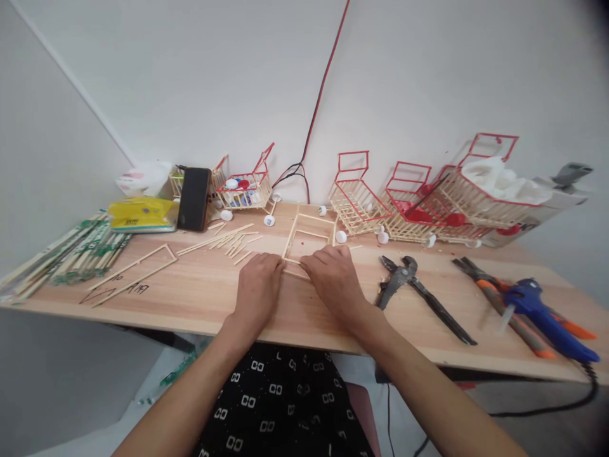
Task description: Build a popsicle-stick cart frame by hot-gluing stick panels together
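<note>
A small box-like frame of thin wooden sticks (291, 236) lies on the wooden table in front of me. My left hand (259, 285) is closed at its near left corner, fingertips pinching the stick there. Beside it, my right hand (335, 279) is closed on the near stick of the same frame, its fingers pressed together. The fingers cover part of the near side. Loose short sticks (233, 242) are scattered to the left of the frame. Farther left lies a flat three-sided stick frame (137, 261).
Miniature stick carts (358, 206) line the wall, some holding bottle caps. Black-handled pliers (404, 276), orange-handled pliers (514, 317) and a blue glue gun (528, 298) lie right. At left are a phone (194, 198), a yellow packet (143, 214) and bundled sticks (90, 251).
</note>
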Demonstrator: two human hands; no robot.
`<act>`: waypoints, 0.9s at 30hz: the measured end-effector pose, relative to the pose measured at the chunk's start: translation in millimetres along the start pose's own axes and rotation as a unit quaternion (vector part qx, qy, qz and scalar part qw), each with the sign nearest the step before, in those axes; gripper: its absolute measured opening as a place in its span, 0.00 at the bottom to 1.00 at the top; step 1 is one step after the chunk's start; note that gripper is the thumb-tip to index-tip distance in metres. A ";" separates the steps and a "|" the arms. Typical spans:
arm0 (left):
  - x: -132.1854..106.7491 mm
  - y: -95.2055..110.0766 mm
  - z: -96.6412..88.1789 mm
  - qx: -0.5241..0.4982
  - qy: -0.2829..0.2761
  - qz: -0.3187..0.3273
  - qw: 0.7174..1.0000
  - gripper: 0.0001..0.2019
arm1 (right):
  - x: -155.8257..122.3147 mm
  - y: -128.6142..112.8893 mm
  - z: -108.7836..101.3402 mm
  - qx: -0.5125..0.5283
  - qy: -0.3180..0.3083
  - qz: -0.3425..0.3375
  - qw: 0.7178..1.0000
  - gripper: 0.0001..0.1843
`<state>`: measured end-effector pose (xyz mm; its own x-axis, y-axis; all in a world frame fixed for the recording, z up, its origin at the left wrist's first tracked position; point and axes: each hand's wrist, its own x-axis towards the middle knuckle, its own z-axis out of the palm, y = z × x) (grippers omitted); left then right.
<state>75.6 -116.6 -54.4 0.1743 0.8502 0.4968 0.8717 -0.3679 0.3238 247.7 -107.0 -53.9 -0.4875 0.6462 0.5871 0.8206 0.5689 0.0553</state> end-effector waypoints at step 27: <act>-5.9 -1.5 -0.1 -0.051 0.002 -0.008 0.999 0.09 | 1.1 5.1 -8.3 0.012 -0.016 -0.020 1.000 0.10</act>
<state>73.3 -121.1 -57.7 0.1580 0.8547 0.4946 0.8231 -0.3907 0.4121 253.8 -107.6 -46.3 -0.5293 0.6384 0.5588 0.7931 0.6063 0.0585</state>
